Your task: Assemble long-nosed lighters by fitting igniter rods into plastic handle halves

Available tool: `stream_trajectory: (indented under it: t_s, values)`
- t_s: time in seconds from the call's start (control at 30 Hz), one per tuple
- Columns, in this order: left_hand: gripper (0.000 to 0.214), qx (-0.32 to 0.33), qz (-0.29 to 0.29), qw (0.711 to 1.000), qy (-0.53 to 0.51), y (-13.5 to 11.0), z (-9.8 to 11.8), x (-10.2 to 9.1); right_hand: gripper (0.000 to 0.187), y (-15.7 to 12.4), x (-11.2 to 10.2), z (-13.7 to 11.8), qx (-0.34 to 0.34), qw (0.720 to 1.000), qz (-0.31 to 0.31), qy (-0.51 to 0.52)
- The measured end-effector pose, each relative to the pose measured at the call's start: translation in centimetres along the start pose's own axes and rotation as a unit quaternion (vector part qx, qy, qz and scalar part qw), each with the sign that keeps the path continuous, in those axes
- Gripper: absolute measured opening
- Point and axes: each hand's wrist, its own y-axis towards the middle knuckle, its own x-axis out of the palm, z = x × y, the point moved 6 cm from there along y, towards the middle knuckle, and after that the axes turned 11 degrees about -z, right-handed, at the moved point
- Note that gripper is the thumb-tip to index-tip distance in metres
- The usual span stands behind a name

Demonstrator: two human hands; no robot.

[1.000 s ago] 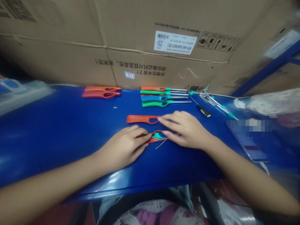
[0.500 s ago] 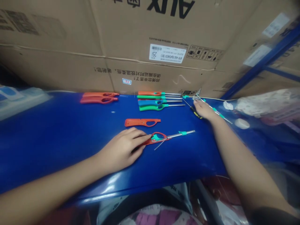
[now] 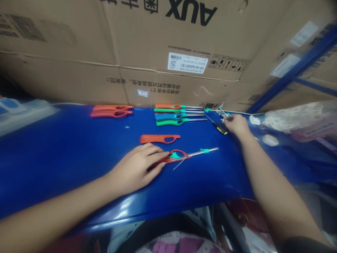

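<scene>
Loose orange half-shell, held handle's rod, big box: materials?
Half-shell: likely moulded plastic, satin; even colour, thin-walled loop. Rod: probably metal, polished; silvery with bright highlights, though plating can't be ruled out. Box: cardboard, matte; brown, creased, printed.

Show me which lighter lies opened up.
The orange-red lighter just in front of the loose orange shell: its green inner parts show. The back-row lighters look closed.
</scene>
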Motion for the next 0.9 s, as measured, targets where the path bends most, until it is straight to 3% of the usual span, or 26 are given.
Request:
stream_trajectory:
  t_s: [0.1, 0.23, 0.33, 0.47, 0.57, 0.67, 0.77, 0.83, 0.9]
  values:
    - [0.030, 0.003, 0.048, 0.998, -0.050, -0.1, 0.0, -0.4, 0.026, -1.5, 0.0, -3.3, -0.044, 0.994, 0.011, 0.098]
    - [0.030, -0.011, 0.100, 0.990, -0.094, -0.3, -0.2, -0.8, 0.033, -5.6, 1.9, -9.8, -0.149, 0.960, -0.049, 0.230]
    - [0.030, -0.038, 0.126, 0.986, -0.104, -0.4, -0.7, -1.0, 0.031, -9.9, 3.4, -14.2, -0.253, 0.861, -0.144, 0.417]
    - [0.036, -0.052, 0.135, 0.980, -0.133, -0.1, -0.8, -0.9, 0.021, -14.3, 4.2, -17.1, -0.313, 0.802, -0.236, 0.451]
    - [0.037, -0.041, 0.121, 0.978, -0.166, 0.2, -0.4, -0.6, 0.020, -15.9, 4.6, -17.6, -0.310, 0.783, -0.269, 0.467]
    - [0.021, -0.047, 0.085, 0.973, -0.207, 0.5, -0.4, -0.3, 0.020, -16.7, 5.0, -17.9, -0.314, 0.776, -0.297, 0.460]
    - [0.019, -0.098, 0.059, 0.961, -0.253, 0.6, -1.1, -0.3, 0.033, -16.5, 4.8, -17.7, -0.323, 0.804, -0.298, 0.402]
    - [0.021, -0.141, 0.056, 0.942, -0.298, 0.5, -1.8, -0.4, 0.028, -16.2, 4.4, -17.4, -0.347, 0.823, -0.291, 0.342]
    - [0.023, -0.173, 0.058, 0.923, -0.339, 0.4, -2.2, -0.7, 0.015, -16.4, 4.2, -17.3, -0.409, 0.811, -0.321, 0.270]
